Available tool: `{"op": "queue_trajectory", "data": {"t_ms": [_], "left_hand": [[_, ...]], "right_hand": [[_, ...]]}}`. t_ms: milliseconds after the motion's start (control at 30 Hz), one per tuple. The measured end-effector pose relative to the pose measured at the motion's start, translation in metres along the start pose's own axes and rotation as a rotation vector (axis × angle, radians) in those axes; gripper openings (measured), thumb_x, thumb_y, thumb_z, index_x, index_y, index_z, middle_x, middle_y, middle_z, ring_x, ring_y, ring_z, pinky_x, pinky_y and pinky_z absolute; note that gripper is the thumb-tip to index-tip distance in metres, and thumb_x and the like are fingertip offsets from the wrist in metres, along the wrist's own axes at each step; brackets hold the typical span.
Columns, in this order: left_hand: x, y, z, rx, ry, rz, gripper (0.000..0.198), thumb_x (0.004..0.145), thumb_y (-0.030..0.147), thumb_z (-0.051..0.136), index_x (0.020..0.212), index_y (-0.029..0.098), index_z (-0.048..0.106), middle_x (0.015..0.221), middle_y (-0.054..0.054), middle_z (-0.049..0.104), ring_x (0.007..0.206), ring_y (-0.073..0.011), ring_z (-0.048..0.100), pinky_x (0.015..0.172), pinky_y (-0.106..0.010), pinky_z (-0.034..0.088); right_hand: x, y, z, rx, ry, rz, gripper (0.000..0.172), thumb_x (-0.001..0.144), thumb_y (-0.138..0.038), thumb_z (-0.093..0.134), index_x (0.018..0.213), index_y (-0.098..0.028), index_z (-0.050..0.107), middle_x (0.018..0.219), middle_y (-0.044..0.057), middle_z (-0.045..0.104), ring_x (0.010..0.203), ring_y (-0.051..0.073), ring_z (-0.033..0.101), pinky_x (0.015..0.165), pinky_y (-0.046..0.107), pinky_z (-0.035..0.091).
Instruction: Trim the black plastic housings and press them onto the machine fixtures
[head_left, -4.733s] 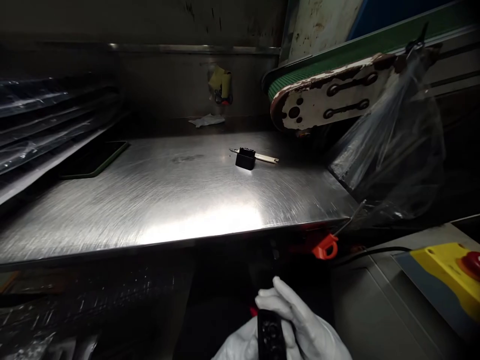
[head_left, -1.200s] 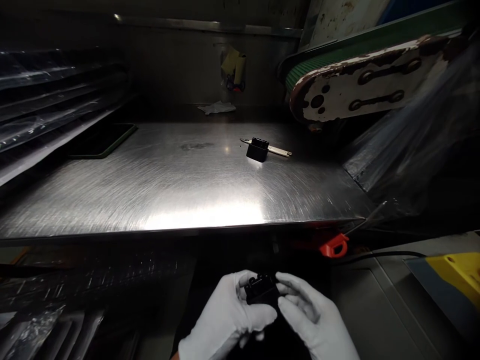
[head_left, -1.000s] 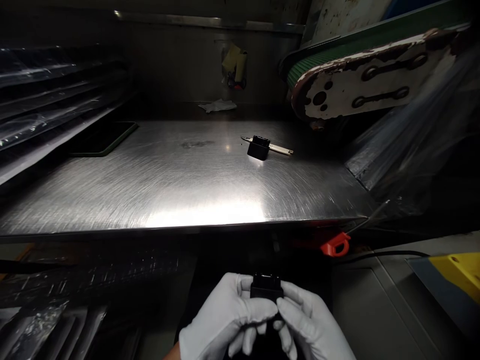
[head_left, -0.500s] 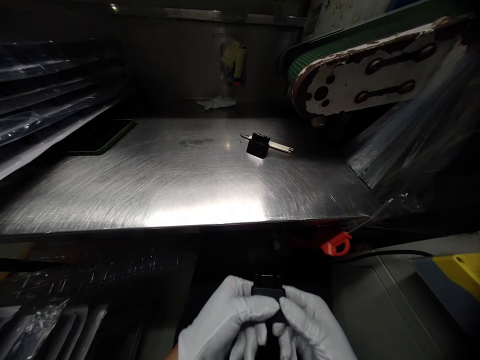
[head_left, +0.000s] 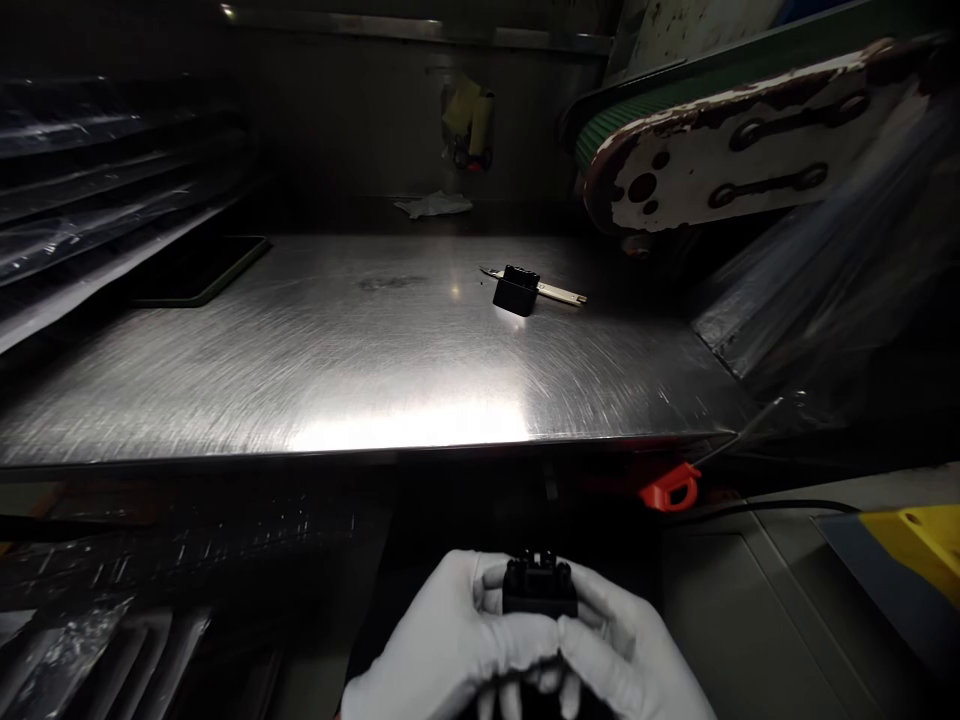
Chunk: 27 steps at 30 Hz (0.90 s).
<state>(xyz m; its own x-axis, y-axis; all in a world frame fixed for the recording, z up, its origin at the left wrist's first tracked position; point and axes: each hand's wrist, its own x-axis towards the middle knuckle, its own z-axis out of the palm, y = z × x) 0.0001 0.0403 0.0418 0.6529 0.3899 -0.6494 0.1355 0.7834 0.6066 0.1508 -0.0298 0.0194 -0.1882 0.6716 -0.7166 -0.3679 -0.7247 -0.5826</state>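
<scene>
My left hand [head_left: 457, 640] and my right hand [head_left: 622, 640], both in white gloves, are closed around a small black plastic part [head_left: 540, 588] below the table's front edge. Both thumbs press its near side, tips almost meeting. The part's knobbed, notched top faces up between the fingers; its lower portion is hidden by the gloves. On the metal table [head_left: 360, 370] ahead stands a similar black part [head_left: 516, 291]. A thin scalpel-like knife [head_left: 562, 295] lies behind it, blade pointing left, its middle hidden.
Plastic-wrapped stacked sheets [head_left: 97, 190] fill the left side, beside a flat dark tablet-like thing [head_left: 202, 275]. A rusty conveyor end [head_left: 675, 170] juts in at upper right. A red plastic handle [head_left: 673, 488] hangs below the table edge. A crumpled pale cloth [head_left: 433, 205] lies at the back.
The black part has been turned in my hands: its smooth rectangular end showed before, and its knobbed side shows now. My thumbs have shifted slightly; the things on the table have not moved.
</scene>
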Motion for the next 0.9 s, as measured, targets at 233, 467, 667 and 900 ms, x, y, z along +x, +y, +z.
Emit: {"op": "queue_trajectory", "data": {"t_ms": [233,467,667,900], "left_hand": [[-0.004,-0.032,-0.008,0.428,0.1,0.777,0.071,0.088,0.006,0.058,0.143,0.044,0.037,0.088,0.003,0.067,0.08,-0.0133,0.064,0.077,-0.028,0.055],[-0.003,-0.035,-0.011,0.687,0.225,1.042,0.057,0.089,0.016,0.062,0.143,0.02,0.043,0.095,-0.005,0.068,0.087,-0.0162,0.065,0.084,-0.031,0.056],[0.003,-0.029,-0.012,0.837,0.328,1.193,0.05,0.088,0.01,0.061,0.136,0.011,0.048,0.089,-0.003,0.069,0.085,-0.0115,0.065,0.08,-0.023,0.056],[0.0,-0.028,-0.009,0.86,0.402,1.202,0.041,0.097,0.026,0.052,0.136,0.015,0.048,0.095,-0.004,0.07,0.091,-0.0138,0.066,0.081,-0.025,0.057]], "right_hand": [[-0.005,0.005,0.001,-0.124,0.227,-0.321,0.018,0.065,-0.026,0.08,0.082,-0.029,0.078,0.097,0.002,0.067,0.092,0.015,0.064,0.084,0.02,0.055],[-0.002,0.017,0.002,-0.128,0.2,-0.485,0.021,0.071,-0.016,0.071,0.078,-0.036,0.077,0.086,-0.001,0.065,0.08,0.012,0.063,0.074,0.02,0.056],[0.001,0.022,0.002,-0.198,0.202,-0.619,0.034,0.075,-0.006,0.061,0.084,-0.036,0.075,0.087,-0.001,0.065,0.079,0.011,0.064,0.07,0.02,0.056],[0.0,0.019,0.002,-0.295,0.218,-0.652,0.039,0.073,-0.002,0.056,0.081,-0.036,0.075,0.09,-0.003,0.065,0.081,0.01,0.064,0.071,0.018,0.054]]}}
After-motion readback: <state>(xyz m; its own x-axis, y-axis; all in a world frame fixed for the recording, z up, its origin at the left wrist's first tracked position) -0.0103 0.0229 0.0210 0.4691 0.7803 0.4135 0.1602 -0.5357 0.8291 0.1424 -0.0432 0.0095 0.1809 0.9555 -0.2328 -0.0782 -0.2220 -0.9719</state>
